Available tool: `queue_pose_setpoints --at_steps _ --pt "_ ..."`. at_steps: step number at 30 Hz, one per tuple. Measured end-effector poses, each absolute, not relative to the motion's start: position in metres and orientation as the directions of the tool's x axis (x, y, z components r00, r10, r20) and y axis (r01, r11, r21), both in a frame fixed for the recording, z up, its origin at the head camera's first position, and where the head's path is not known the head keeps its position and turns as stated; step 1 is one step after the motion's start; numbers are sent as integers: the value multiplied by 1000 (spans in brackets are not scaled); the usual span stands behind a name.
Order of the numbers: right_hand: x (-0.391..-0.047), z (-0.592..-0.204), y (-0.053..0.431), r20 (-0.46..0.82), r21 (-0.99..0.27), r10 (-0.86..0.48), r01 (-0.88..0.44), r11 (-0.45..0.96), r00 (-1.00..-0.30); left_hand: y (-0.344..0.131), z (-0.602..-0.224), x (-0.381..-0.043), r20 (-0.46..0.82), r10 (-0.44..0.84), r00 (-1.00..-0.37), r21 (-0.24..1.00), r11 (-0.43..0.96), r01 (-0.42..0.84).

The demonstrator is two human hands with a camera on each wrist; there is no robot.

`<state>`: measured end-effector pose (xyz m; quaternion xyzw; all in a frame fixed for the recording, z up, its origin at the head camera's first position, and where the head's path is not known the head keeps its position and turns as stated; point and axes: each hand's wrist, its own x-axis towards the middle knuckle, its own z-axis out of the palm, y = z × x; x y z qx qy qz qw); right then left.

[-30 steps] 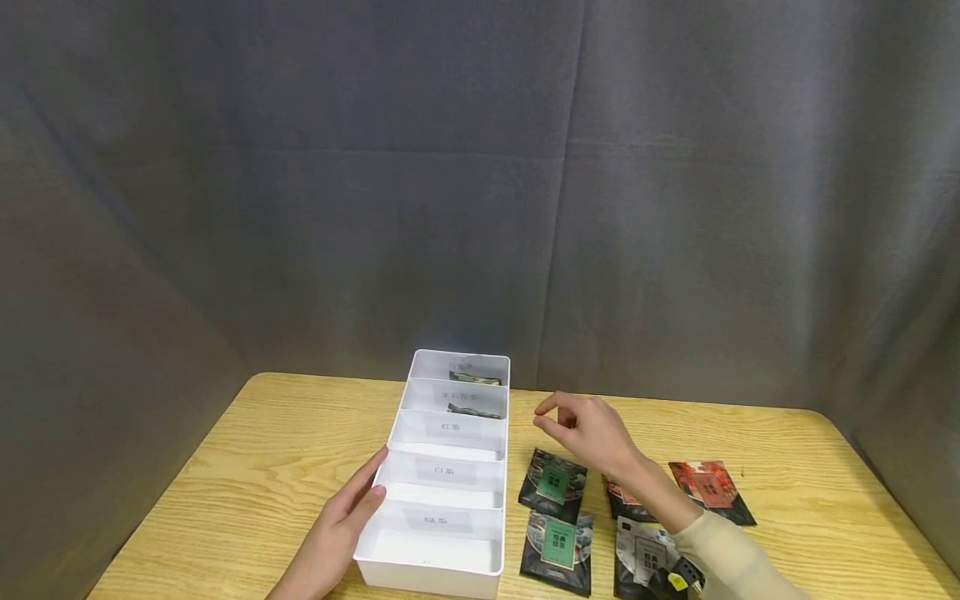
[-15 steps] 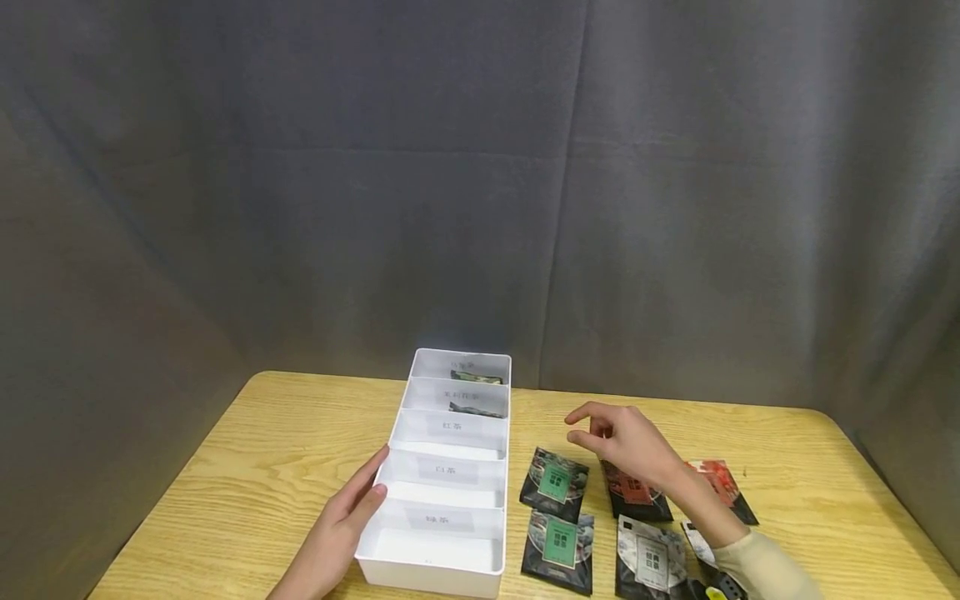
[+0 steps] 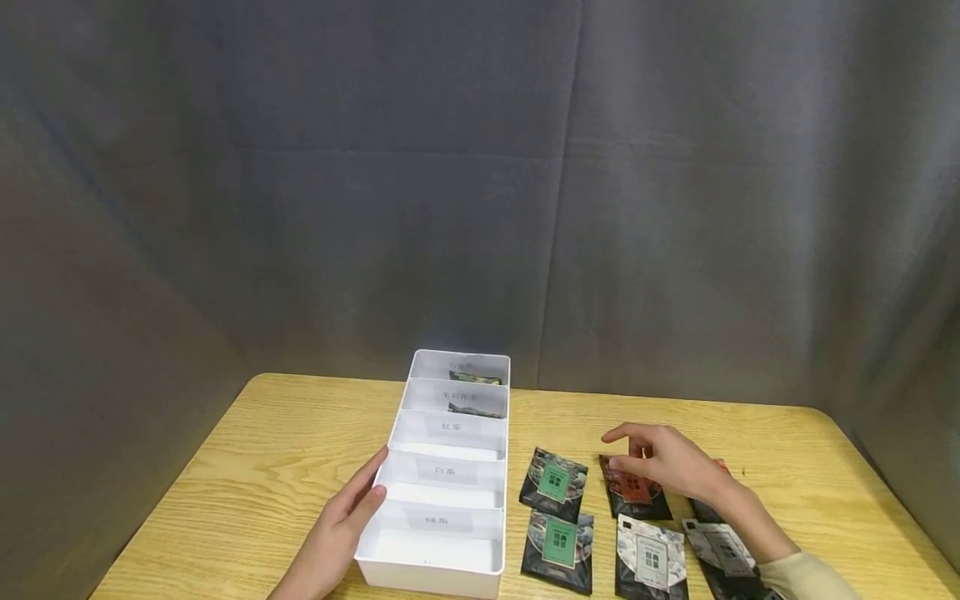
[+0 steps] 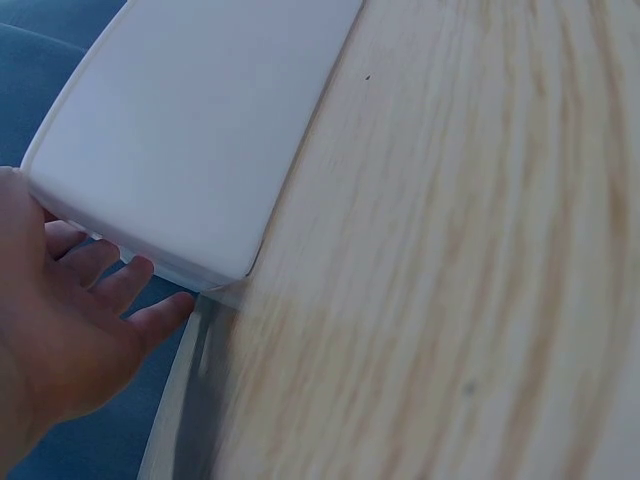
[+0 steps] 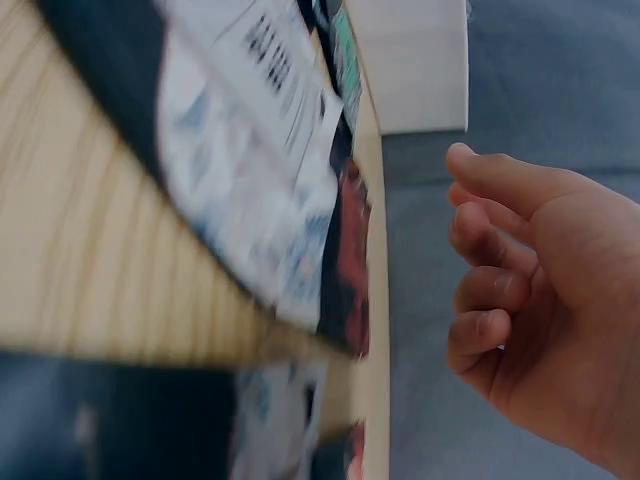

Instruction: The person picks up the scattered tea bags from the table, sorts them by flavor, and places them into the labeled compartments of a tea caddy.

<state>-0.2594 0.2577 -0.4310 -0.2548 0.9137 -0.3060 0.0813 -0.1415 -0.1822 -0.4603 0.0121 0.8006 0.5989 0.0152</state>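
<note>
Grip half open and empty, the right hand has swung toward three o'clock, seemingly bringing the red-labelled packet, at the head view's five o'clock, within reach, while the relaxed left hand touches the white box.

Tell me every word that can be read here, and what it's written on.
"绿茶": nearest label in the white box
"白茶": second label
"红茶": middle label
"经典绿茶": lower green-labelled packet
"经典白茶": left white-labelled packet
Too blurred or small to read surely: the two farthest labels, upper green-labelled packet, red-labelled packet, right white-labelled packet and all fine print.
</note>
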Motion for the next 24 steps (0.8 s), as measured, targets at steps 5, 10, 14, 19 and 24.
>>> queue_pose_setpoints --at_steps 5,10,14,19,24 --pt "-264 -440 278 -32 -612 -523 -397 684 -852 -182 -460 -143 -9 43 -999 959 282 3" --pt "-267 -447 294 -49 -618 -534 -395 680 -844 -182 -461 -143 -13 48 -999 962 273 0" --pt "-268 -448 303 -53 -626 -557 -407 665 -829 -182 -461 -142 -10 52 -999 964 266 4" --pt "-268 -451 311 -75 -632 -549 -386 672 -832 -182 -461 -141 -9 51 -999 964 266 5" --pt "-267 -453 316 -84 -634 -548 -380 673 -832 -183 -462 -141 -1 48 -999 963 269 12"
